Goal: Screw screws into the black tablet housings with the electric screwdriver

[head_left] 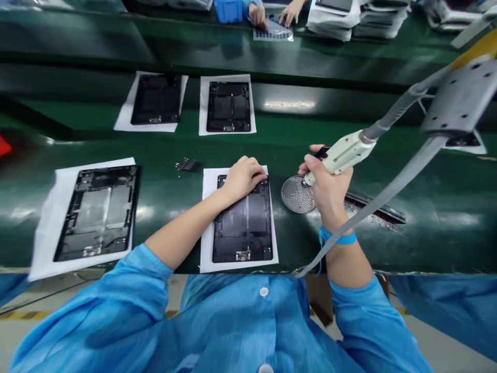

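Observation:
My left hand (243, 178) rests on the upper part of an opened black tablet (243, 228), its fingers bent together at the top right corner. Beneath that tablet lies a white sheet (206, 248). In my right hand (330, 191) is a white electric screwdriver (347, 153), tilted down to the left. Its tip end is at a round, perforated metal screw tray (298, 195); whether a screw sits on the bit is too small to tell. A blue wristband (344, 239) circles my right wrist. Left of the near tablet's top lies a small black part (189, 165).
More opened tablets lie on white sheets at left (99, 212) and along the back (229, 106). A grey hose (373, 207) hangs across my right forearm from an overhead holder (458, 98). Behind the right hand is a dark strip (376, 207). Across the line, another person's hands (258, 14) handle a clear sheet.

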`<state>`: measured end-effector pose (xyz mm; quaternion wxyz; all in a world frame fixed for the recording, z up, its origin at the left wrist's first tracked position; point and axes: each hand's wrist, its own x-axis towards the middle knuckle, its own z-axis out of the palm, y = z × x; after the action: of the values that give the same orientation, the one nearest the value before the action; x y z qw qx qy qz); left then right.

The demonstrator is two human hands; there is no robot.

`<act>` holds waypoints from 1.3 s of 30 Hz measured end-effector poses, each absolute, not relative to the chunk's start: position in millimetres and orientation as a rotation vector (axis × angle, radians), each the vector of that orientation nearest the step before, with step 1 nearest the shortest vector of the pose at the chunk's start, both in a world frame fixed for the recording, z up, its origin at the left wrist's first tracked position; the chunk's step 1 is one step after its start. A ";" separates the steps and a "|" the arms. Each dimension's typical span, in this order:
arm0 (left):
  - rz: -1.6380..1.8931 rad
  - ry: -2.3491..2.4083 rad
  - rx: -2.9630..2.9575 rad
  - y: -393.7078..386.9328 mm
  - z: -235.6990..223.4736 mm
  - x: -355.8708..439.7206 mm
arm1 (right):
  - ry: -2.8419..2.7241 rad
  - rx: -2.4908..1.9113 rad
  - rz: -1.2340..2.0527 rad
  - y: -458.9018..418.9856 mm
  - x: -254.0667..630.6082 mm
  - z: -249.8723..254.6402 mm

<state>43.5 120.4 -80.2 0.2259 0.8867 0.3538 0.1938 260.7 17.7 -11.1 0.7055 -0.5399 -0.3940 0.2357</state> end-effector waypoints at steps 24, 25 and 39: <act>0.508 0.935 2.380 117.1 -74.3 45.8 | -0.739 -1.222 0.495 30.4 270.3 -31.8; 0.489 0.933 2.386 117.9 -72.9 45.4 | -0.739 -1.219 0.501 30.3 270.2 -31.9; 0.485 0.847 2.357 126.9 -70.4 44.5 | -0.835 -1.265 0.434 32.7 278.0 -44.6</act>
<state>44.5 126.9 -70.4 0.2911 0.8838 0.3177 0.1820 278.0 32.7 -44.6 0.7050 -0.5691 -0.3755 0.1950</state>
